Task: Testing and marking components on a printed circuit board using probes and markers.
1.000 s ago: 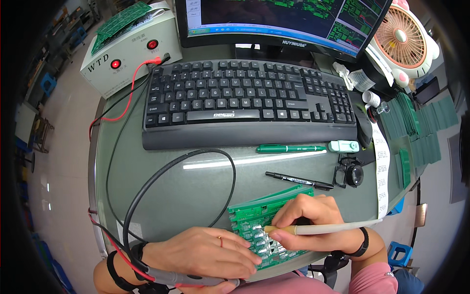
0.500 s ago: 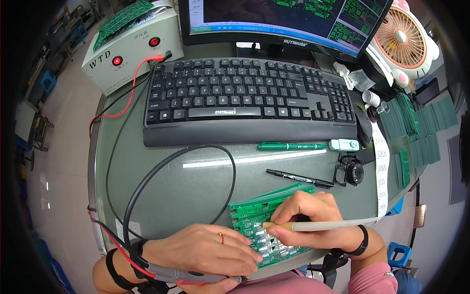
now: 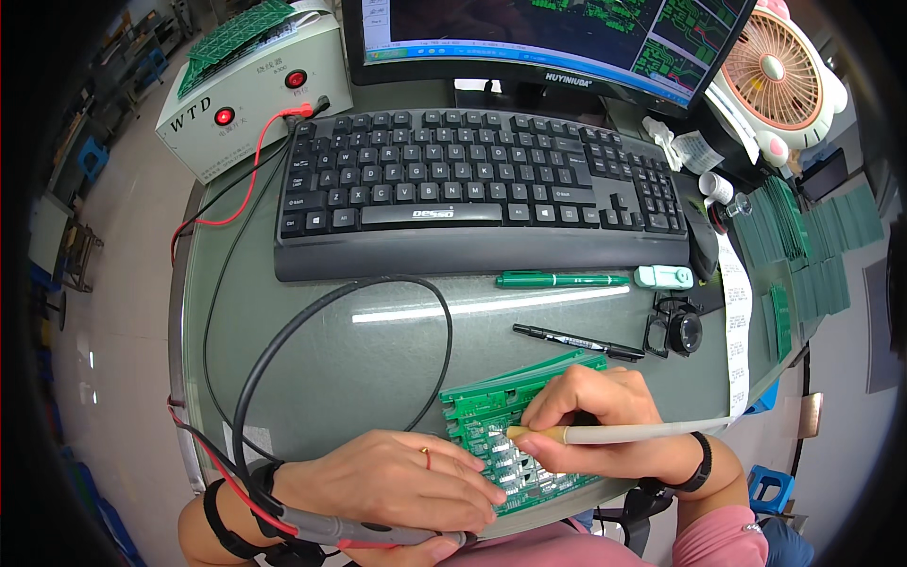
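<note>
A small stack of green circuit boards [image 3: 487,404] lies at the front of the desk, the top one dense with silvery parts. My right hand [image 3: 595,416] pinches a pen-like tool [image 3: 614,434] with a tan grip and a long pale shaft. Its tip meets the board or hovers just over it; I cannot tell which. The fingers of my left hand [image 3: 406,480] rest along the board's left edge. Between its thumb and palm it holds a grey tool handle [image 3: 364,530] fed by a black cable and a red wire.
Beyond the boards lie a black marker [image 3: 576,343], a green pen [image 3: 562,281], a mint-coloured case [image 3: 663,278] and a black loupe [image 3: 684,334]. Behind them stand a keyboard [image 3: 482,250] and monitor [image 3: 529,74]. A black cable loop [image 3: 449,331] crosses the left side; a white control box [image 3: 255,99] sits beyond.
The black cable loop has shifted very slightly left. Both hands keep nearly the same place and grip.
</note>
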Demonstrator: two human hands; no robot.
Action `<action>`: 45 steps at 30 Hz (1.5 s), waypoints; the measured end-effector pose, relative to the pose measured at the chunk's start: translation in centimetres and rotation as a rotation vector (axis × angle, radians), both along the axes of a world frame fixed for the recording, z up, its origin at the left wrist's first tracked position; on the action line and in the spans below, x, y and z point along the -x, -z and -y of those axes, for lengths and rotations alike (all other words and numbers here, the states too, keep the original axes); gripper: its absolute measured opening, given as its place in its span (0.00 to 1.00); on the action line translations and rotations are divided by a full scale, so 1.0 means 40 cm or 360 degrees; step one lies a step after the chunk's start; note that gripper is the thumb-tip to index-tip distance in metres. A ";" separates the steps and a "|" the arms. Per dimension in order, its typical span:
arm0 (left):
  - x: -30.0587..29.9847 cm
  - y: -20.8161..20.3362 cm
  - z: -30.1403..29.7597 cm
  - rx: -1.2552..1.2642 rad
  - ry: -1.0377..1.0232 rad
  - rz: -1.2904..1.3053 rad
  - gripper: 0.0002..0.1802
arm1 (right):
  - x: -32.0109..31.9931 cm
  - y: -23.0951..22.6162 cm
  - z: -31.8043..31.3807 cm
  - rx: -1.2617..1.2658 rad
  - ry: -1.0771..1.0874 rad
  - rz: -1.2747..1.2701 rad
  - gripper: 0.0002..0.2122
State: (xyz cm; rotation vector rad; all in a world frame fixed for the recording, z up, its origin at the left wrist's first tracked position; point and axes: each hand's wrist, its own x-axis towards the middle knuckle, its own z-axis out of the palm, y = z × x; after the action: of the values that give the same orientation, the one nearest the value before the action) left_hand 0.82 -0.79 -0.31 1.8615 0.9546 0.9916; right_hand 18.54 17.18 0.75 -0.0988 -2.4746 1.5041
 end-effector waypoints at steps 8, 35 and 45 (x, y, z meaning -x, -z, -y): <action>0.001 0.003 0.000 -0.0006 0.0007 -0.0001 0.19 | 0.000 -0.001 -0.001 -0.0017 -0.0011 0.0005 0.11; 0.002 0.004 0.008 0.0042 0.0013 0.0027 0.20 | 0.003 -0.008 -0.008 -0.0035 -0.0083 0.0048 0.11; 0.002 0.004 0.007 0.0030 0.0017 0.0003 0.20 | -0.003 0.002 0.001 -0.0075 -0.0005 0.0000 0.12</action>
State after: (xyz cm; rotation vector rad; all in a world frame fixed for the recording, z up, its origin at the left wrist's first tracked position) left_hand 0.75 -1.05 -0.48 1.8481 0.9491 0.9745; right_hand 18.67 17.13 0.68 -0.0867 -2.5092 1.4459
